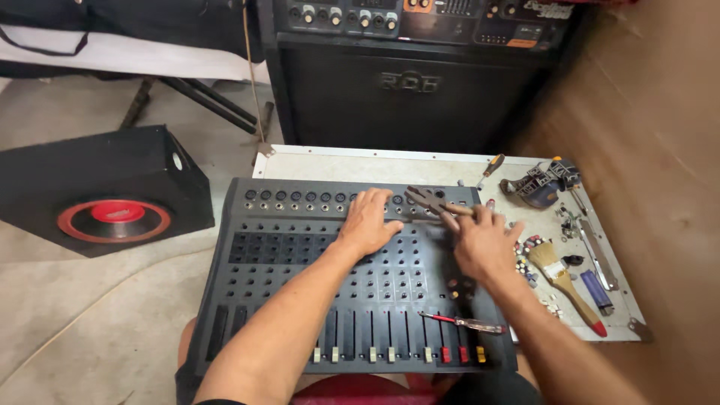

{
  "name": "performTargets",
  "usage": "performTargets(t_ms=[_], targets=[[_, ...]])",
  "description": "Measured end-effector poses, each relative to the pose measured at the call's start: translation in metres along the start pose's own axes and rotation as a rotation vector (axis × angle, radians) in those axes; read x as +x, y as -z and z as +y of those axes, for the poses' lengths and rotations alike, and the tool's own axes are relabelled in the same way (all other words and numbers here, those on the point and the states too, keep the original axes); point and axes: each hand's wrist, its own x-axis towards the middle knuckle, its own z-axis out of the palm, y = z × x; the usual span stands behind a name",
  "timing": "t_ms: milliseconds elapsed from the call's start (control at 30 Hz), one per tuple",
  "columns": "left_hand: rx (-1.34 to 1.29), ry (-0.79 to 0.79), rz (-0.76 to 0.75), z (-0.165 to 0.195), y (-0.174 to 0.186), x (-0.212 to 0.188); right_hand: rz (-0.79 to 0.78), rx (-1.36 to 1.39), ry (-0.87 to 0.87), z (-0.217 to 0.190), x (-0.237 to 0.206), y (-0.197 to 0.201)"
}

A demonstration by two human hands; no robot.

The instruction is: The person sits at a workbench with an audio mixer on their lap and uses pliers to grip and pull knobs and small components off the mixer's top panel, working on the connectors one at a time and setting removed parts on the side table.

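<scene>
Squarely across the lap and low counter (420, 166) lay the grey audio mixer (300, 277), sliders nearest the body, jack sockets along the far edge. Left hand (367, 221) pressed flat on the mixer's upper panel, fingers spread and holding nothing, apparently to steady the case. Right hand (484, 244) curled around the handles of dark pliers (429, 201), whose nose pointed at the sockets near the mixer's far right corner; grip looked firm, probably for twisting a nut there, though the contact point was blurred. Near the mixer's front right corner rested a red-handled screwdriver (461, 322), left on the panel within easy reach. Right of the mixer, on the counter, lay a paintbrush (562, 281) with a wooden handle, a blue lighter (596, 291), small loose knobs (525, 262), and farther back a blue-and-black tool (544, 184) beside an orange-handled screwdriver (491, 166). Left of the mixer, on the floor, sat a black speaker box (105, 191) with a red cone; behind it stood a large black amplifier cabinet (412, 82).
</scene>
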Motion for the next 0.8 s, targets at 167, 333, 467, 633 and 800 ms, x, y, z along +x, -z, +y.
performTargets(t_ms=[167, 333, 467, 633, 800], targets=[[-0.009, -0.061, 0.024, -0.008, 0.015, -0.006, -0.261, -0.335, 0.16, -0.019, 0.032, 0.057], [-0.016, -0.055, -0.003, -0.016, 0.028, -0.011, -0.226, -0.546, 0.314, -0.048, 0.05, 0.079], [-0.038, -0.057, -0.003, -0.024, 0.036, -0.014, -0.184, -0.681, 0.406, -0.068, 0.061, 0.079], [-0.072, -0.066, 0.016, -0.034, 0.045, -0.014, -0.145, -0.768, 0.432, -0.093, 0.079, 0.077], [-0.075, -0.069, 0.017, -0.046, 0.051, -0.015, -0.203, -0.799, 0.441, -0.127, 0.096, 0.077]])
